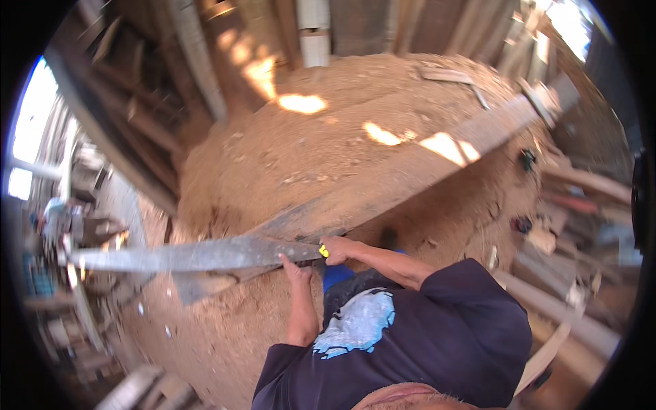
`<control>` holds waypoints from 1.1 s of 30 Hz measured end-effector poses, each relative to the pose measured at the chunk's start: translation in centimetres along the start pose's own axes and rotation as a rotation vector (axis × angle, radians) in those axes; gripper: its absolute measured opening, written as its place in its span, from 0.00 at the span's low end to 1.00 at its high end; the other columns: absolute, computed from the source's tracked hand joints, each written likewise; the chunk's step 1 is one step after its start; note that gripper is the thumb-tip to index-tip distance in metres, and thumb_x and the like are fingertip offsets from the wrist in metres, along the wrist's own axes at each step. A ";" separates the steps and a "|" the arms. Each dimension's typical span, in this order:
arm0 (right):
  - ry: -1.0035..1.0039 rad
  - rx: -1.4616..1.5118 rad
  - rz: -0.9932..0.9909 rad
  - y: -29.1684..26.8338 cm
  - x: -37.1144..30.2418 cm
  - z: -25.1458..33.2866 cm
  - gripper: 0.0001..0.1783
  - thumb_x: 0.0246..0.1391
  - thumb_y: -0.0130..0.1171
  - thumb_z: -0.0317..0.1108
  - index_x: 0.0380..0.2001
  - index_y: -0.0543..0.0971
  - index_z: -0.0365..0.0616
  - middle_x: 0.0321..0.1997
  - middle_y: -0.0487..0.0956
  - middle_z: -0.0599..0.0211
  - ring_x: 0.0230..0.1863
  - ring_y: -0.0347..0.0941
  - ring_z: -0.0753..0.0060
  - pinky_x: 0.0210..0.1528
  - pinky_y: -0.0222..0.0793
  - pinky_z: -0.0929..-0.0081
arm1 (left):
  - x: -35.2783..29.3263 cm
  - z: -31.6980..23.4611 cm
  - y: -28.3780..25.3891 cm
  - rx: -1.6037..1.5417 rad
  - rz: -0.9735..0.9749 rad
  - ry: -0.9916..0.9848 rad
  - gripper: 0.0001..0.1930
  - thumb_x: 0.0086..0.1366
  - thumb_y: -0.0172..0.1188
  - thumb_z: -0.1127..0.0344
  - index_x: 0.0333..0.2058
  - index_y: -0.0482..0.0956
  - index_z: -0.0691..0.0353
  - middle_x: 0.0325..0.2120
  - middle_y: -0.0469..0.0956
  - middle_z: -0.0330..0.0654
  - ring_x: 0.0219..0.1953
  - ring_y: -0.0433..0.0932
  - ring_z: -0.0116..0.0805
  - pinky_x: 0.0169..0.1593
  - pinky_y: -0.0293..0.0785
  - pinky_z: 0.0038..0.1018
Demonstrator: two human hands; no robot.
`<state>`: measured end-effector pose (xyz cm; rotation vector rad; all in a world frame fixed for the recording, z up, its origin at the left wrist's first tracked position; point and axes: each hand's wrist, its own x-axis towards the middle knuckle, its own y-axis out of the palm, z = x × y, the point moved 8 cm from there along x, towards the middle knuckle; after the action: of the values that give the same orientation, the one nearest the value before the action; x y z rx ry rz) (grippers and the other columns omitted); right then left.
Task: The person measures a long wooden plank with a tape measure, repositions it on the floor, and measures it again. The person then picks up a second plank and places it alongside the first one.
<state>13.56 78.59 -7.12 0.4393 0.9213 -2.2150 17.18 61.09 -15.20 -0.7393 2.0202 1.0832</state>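
Observation:
A long grey board [178, 257] reaches from in front of me out to the left. My left hand [298, 271] grips its near edge close to the right end, one digit lying over the top face and the other fingers largely hidden below. At that same end, my right hand [335, 250] is closed around a small yellow thing [324, 251], too small to name surely. Whether the right fingers also grip the board cannot be made out. Beneath and beyond it, a long wide plank [403, 179] runs diagonally up to the right, dusted with sawdust.
Past the plank rises a heap of brown sawdust [328, 137]. Timber posts and boards [140, 123] lean at the left. Scrap wood [560, 273] lies piled on the right. Wood pieces [447, 75] rest on the far heap. Another person [58, 212] is at the far left.

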 end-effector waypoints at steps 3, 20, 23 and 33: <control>-0.129 0.114 0.015 0.3 1.8 -2.1 0.16 0.34 0.62 0.37 0.28 0.78 0.39 0.27 0.81 0.53 0.28 0.77 0.53 0.31 0.73 0.60 | -0.8 1.7 1.7 0.033 0.012 0.005 0.38 0.66 0.44 0.32 0.61 0.65 0.58 0.57 0.69 0.49 0.58 0.70 0.50 0.61 0.64 0.53; -0.124 -0.147 0.447 -0.3 -0.4 -2.9 0.42 0.42 0.68 0.50 0.58 0.68 0.40 0.50 0.77 0.44 0.53 0.74 0.49 0.54 0.69 0.61 | 1.8 3.5 -2.4 0.116 -0.286 0.401 0.42 0.67 0.44 0.32 0.53 0.71 0.75 0.48 0.76 0.51 0.48 0.76 0.42 0.52 0.73 0.35; -0.198 -0.123 0.560 2.2 -0.2 -4.5 0.44 0.41 0.68 0.51 0.59 0.67 0.39 0.55 0.75 0.41 0.58 0.71 0.44 0.58 0.68 0.59 | 1.9 3.4 -4.2 0.095 -0.288 0.477 0.42 0.68 0.42 0.33 0.54 0.71 0.75 0.49 0.76 0.51 0.49 0.76 0.42 0.52 0.72 0.35; 0.086 0.207 0.670 6.3 2.5 -5.6 0.38 0.47 0.69 0.50 0.55 0.71 0.33 0.37 0.79 0.59 0.29 0.74 0.74 0.23 0.69 0.74 | 0.9 3.8 -5.4 -0.013 -0.260 0.479 0.40 0.70 0.40 0.36 0.60 0.66 0.72 0.55 0.73 0.50 0.56 0.71 0.44 0.60 0.65 0.36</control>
<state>16.54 78.26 -15.41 0.8117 0.4816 -1.6804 21.92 61.63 -19.80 -1.3278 2.2210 0.8205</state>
